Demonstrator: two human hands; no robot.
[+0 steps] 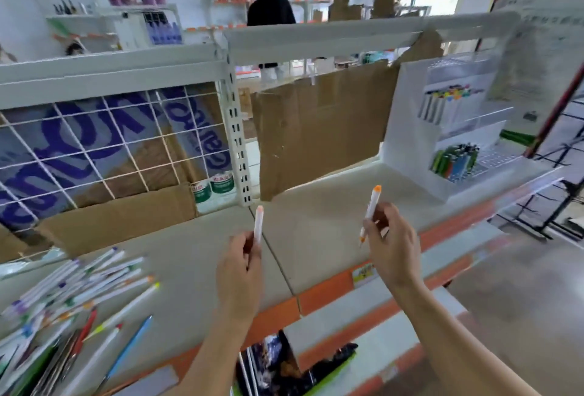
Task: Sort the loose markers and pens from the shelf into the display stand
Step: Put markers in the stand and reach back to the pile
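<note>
Left hand (240,266) grips pink-tipped marker (258,225) | right hand (387,237) grips orange marker (370,209), both upright, seemingly for checking colours | display stand (407,130) at shelf's right edge

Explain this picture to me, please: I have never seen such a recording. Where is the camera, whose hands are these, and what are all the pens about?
There is one view only, from a camera worn on a person's head, looking down at their own bare hands. The left hand holds a white marker with a pale orange cap; the right hand holds a white marker with a brighter orange cap. On the shelf, to the left, lies a pile of loose markers and pens. To the right stands the white display stand, some compartments already holding markers. Another person stands in the background.
</note>
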